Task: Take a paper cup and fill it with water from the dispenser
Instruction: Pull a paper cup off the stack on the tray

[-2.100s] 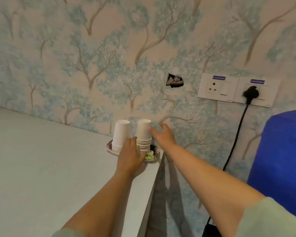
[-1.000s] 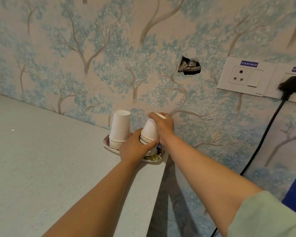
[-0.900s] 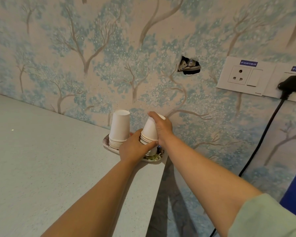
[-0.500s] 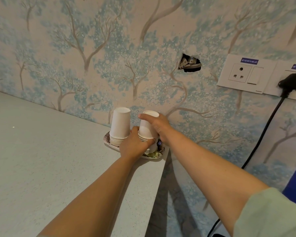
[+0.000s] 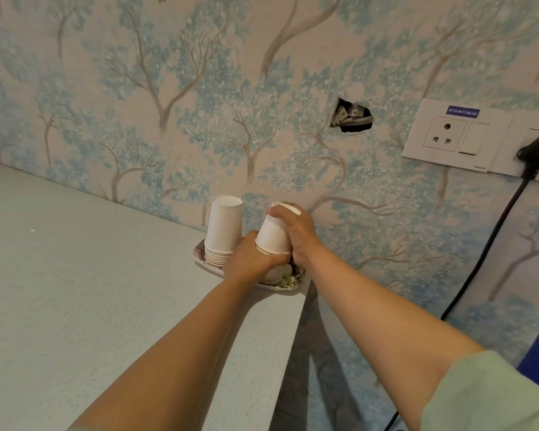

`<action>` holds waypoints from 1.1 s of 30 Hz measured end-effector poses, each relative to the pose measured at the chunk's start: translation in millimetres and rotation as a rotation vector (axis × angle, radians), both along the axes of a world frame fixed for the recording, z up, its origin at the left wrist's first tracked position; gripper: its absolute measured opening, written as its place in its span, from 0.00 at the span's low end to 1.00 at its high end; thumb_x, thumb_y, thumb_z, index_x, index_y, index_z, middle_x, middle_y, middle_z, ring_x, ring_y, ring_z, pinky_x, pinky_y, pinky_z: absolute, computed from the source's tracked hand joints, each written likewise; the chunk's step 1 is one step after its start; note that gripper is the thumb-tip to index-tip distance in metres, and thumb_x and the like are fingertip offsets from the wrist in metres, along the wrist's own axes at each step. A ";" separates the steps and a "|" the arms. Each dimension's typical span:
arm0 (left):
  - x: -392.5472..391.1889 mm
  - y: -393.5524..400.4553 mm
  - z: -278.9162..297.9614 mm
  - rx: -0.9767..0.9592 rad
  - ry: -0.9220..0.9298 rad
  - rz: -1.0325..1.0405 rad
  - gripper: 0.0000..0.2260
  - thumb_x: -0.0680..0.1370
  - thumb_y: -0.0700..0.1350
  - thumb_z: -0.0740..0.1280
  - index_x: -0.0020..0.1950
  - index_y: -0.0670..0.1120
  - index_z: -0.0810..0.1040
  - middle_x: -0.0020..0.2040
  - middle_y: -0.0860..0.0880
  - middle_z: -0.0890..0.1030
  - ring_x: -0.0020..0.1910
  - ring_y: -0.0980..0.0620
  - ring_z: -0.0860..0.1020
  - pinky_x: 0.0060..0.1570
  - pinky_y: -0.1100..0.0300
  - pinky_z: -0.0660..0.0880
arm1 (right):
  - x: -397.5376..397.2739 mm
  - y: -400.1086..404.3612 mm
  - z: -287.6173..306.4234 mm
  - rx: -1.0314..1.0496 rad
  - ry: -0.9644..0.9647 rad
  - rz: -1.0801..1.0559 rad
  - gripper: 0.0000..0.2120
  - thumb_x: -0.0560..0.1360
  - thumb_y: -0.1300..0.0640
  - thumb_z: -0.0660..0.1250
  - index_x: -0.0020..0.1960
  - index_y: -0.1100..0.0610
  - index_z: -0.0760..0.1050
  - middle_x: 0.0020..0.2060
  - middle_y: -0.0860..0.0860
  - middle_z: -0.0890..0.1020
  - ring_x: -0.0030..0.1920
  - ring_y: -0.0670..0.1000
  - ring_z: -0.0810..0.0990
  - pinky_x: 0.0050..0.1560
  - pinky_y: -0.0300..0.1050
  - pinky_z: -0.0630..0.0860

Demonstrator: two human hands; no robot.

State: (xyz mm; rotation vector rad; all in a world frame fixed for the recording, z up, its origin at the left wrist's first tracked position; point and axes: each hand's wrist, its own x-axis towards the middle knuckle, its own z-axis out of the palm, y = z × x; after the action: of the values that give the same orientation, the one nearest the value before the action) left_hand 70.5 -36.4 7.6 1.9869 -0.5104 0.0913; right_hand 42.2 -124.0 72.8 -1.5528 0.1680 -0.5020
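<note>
Separating the top paper cup (image 5: 273, 231) goes best if the right hand (image 5: 296, 236), fingers wrapped shut around it, lifts straight up while the left hand (image 5: 249, 259) clamps the stack below on the plate (image 5: 199, 259) at the counter (image 5: 91, 290) edge.

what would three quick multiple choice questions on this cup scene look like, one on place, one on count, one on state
1. Where does the plate holding the cups sit?
A. at the counter's end by the wall
B. on the floor
C. on a chair

2. How many cup stacks are there?
A. one
B. two
C. four

3. What is the right hand doing?
A. resting flat on the counter
B. pressing a wall switch
C. gripping the top cup of the right stack

Answers:
1 A, the plate lies on the counter beside the wallpapered wall.
2 B, a free stack stands left of the held one.
3 C, its fingers wrap that tilted cup while the left hand holds the cups below.
</note>
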 end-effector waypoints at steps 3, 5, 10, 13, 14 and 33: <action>2.7 0.4 0.2 -0.009 0.011 0.011 0.37 0.56 0.65 0.71 0.60 0.48 0.71 0.53 0.47 0.81 0.52 0.45 0.80 0.44 0.53 0.73 | 0.2 -1.9 3.8 0.011 0.007 0.031 0.05 0.61 0.56 0.72 0.35 0.51 0.77 0.38 0.53 0.80 0.42 0.55 0.77 0.46 0.49 0.74; 4.2 1.4 0.6 -0.028 0.028 -0.008 0.35 0.57 0.62 0.72 0.59 0.48 0.71 0.52 0.48 0.81 0.51 0.46 0.80 0.44 0.53 0.74 | -0.6 -2.7 8.0 0.012 0.028 0.062 0.08 0.58 0.55 0.70 0.36 0.53 0.76 0.41 0.56 0.79 0.45 0.58 0.76 0.49 0.53 0.74; 1.7 4.3 -2.3 -0.014 0.017 0.006 0.35 0.56 0.62 0.70 0.58 0.49 0.70 0.51 0.50 0.79 0.48 0.48 0.78 0.47 0.49 0.76 | -6.1 -7.0 31.1 0.096 -0.006 0.131 0.24 0.54 0.52 0.71 0.48 0.61 0.74 0.46 0.60 0.76 0.47 0.58 0.74 0.49 0.54 0.73; -1.5 2.4 -6.1 0.031 -0.011 0.064 0.35 0.56 0.66 0.68 0.58 0.51 0.69 0.50 0.53 0.77 0.47 0.49 0.77 0.44 0.52 0.74 | -6.6 -10.7 54.2 0.203 -0.103 0.022 0.15 0.63 0.53 0.70 0.46 0.59 0.74 0.44 0.57 0.77 0.44 0.56 0.76 0.43 0.50 0.74; -2.8 1.7 -7.4 0.033 -0.022 0.078 0.34 0.56 0.67 0.68 0.57 0.52 0.69 0.49 0.53 0.78 0.47 0.50 0.77 0.44 0.53 0.74 | -7.1 -10.7 59.9 0.256 -0.135 -0.031 0.11 0.66 0.53 0.70 0.44 0.58 0.74 0.42 0.56 0.77 0.43 0.56 0.76 0.42 0.50 0.74; -84.8 39.7 -3.3 -0.043 -0.377 0.049 0.34 0.69 0.57 0.71 0.70 0.46 0.62 0.66 0.44 0.72 0.63 0.44 0.72 0.56 0.49 0.72 | -126.6 19.2 19.8 0.946 -0.198 -0.145 0.17 0.74 0.43 0.62 0.45 0.58 0.71 0.43 0.57 0.74 0.39 0.53 0.74 0.26 0.37 0.76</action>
State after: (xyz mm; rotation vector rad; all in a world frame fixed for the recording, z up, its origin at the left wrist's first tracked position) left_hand -14.3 3.2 4.2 1.9464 -0.6930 0.5099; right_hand -84.5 -104.8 92.6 -0.5667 0.3118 -0.5716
